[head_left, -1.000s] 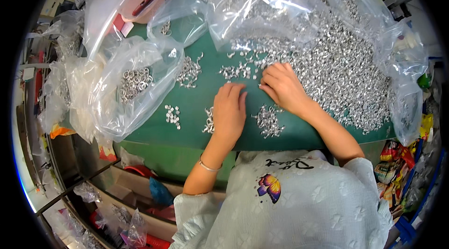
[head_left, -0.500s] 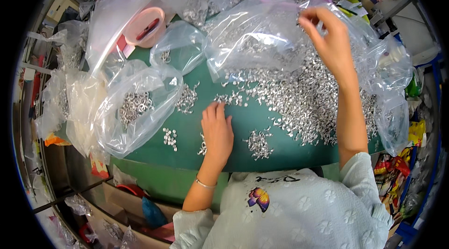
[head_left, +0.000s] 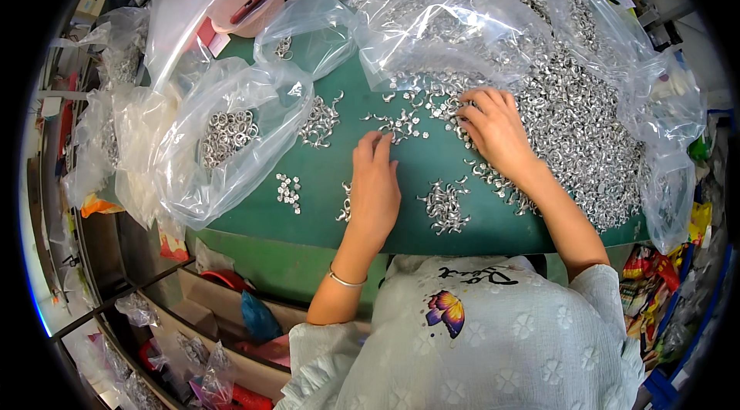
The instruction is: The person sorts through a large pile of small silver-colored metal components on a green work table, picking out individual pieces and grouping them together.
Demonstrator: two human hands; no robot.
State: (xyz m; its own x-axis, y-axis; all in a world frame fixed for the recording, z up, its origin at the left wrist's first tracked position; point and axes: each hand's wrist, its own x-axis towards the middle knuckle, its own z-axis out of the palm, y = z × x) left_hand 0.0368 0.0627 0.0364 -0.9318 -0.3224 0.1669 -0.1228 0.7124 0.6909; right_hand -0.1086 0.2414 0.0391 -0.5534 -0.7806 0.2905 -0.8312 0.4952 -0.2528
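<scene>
Small curved silver metal pieces (head_left: 586, 129) lie in a large heap over the right part of the green table (head_left: 331, 171). My left hand (head_left: 376, 186) rests palm down, fingers stretched out, its fingertips at a small scatter of these pieces (head_left: 402, 126). My right hand (head_left: 499, 132) is at the heap's left edge, fingers spread and bent over the pieces there; nothing shows held in it. Small piles lie around my left hand: one of curved pieces (head_left: 445, 206) to its right, another (head_left: 320, 121) farther off at its left, and several tiny nuggets (head_left: 288, 193).
An open clear plastic bag (head_left: 266, 179) with metal rings (head_left: 229, 139) lies at the left. Clear plastic sheeting (head_left: 455, 17) covers the heap's far part. A pink tub (head_left: 258, 17) holding a red object stands far left. The table's front edge (head_left: 254, 239) runs close to me.
My right hand has come down from the plastic at the far right to the heap's left edge, nearer my left hand. My left hand stays by the small scatter. The view has shifted slightly.
</scene>
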